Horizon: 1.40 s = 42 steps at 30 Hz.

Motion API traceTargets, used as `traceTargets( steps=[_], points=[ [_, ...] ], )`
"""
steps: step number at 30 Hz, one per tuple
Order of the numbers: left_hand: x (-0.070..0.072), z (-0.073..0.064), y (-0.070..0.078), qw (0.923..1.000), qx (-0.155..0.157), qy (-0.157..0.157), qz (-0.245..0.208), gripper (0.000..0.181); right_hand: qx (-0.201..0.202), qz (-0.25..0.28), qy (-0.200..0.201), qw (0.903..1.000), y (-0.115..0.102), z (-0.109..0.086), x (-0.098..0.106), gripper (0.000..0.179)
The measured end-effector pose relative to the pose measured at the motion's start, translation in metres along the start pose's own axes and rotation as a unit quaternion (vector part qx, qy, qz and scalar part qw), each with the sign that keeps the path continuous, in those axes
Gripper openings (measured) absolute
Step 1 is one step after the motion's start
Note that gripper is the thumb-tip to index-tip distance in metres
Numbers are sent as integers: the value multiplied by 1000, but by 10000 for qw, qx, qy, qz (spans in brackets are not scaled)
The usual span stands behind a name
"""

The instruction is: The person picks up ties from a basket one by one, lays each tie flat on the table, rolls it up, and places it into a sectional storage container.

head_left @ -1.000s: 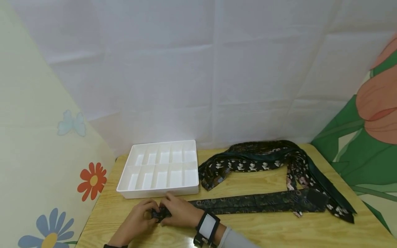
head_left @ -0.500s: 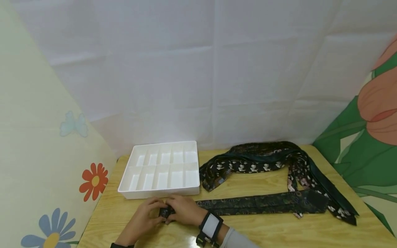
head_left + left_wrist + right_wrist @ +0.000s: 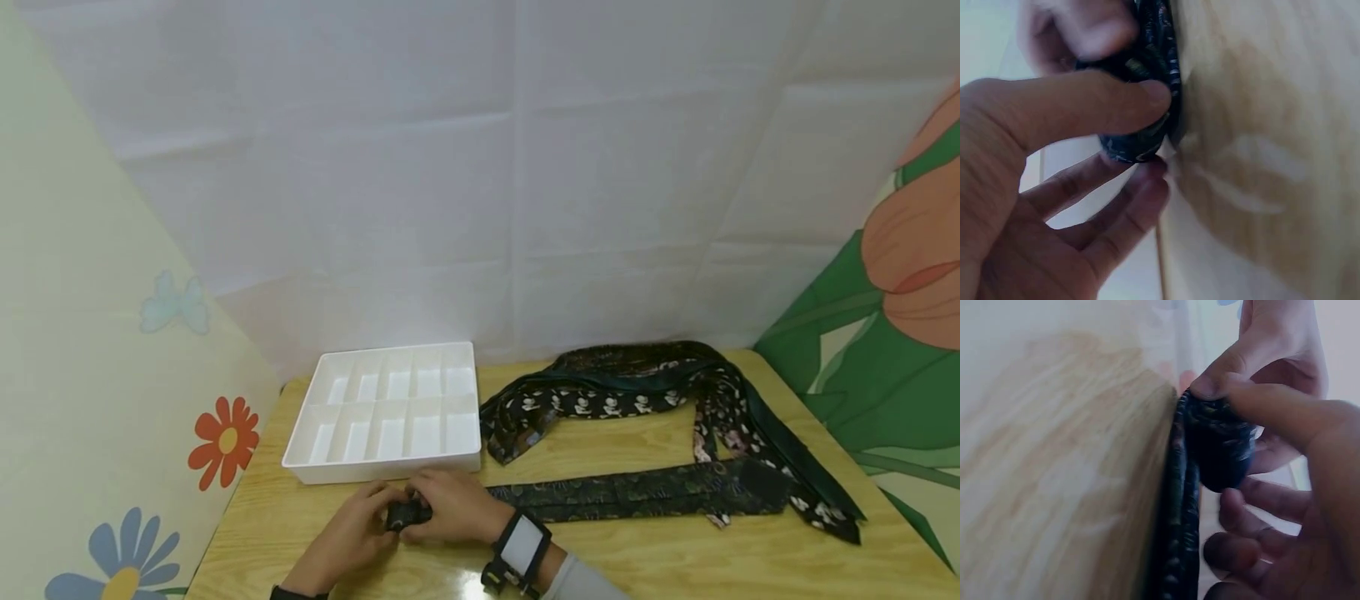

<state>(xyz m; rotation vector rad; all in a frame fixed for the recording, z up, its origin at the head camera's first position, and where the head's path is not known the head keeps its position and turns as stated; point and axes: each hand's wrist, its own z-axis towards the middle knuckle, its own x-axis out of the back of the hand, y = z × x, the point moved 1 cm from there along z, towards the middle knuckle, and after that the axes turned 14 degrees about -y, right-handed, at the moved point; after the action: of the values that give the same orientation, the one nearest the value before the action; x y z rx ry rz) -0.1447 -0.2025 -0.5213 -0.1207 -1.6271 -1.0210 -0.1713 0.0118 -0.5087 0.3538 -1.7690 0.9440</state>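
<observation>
A dark patterned necktie (image 3: 615,497) lies lengthwise on the table, its left end wound into a small roll (image 3: 406,515). My left hand (image 3: 351,533) holds the roll from the left; in the left wrist view its thumb lies across the roll (image 3: 1138,140) with fingertips at the other side. From the right, my right hand (image 3: 459,510) holds the same roll, covering part of the strip. The right wrist view has both thumbs at the roll's edge (image 3: 1219,453) and the right fingers curled near its other side. The unrolled strip runs flat along the tabletop.
Behind the hands stands a white tray (image 3: 382,473) with two rows of compartments, nothing in them. Several dark neckties (image 3: 611,402) lie heaped at the back right, their ends reaching the flat tie's wide end. A white sheet (image 3: 420,208) hangs behind the table.
Both hands have shifted a little to the right along the tie. The roll has moved right with them and the flat strip showing is shorter. Tray and heaped ties stay put.
</observation>
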Motion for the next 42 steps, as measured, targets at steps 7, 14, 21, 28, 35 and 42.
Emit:
traceTargets(
  steps=[7,14,21,28,35,42],
  points=[
    [-4,2,3,9988,17,92,-478,53,-108,-316,110,9994,4,-7,3,35],
    [-4,3,7,9991,-185,373,-86,56,65,-128,115,9998,8,-10,2,43],
    [-2,9,9,9995,49,59,-292,46,-11,-112,186,9998,12,-13,3,42],
    [-2,13,10,9996,80,-42,-251,50,-234,-107,80,9996,11,-17,6,37],
    [-4,17,12,9992,109,-93,-369,47,-160,-61,118,9998,11,-22,9,41],
    [-5,20,13,9996,-17,-118,-248,40,-201,125,27,9997,14,-26,8,43]
  ],
)
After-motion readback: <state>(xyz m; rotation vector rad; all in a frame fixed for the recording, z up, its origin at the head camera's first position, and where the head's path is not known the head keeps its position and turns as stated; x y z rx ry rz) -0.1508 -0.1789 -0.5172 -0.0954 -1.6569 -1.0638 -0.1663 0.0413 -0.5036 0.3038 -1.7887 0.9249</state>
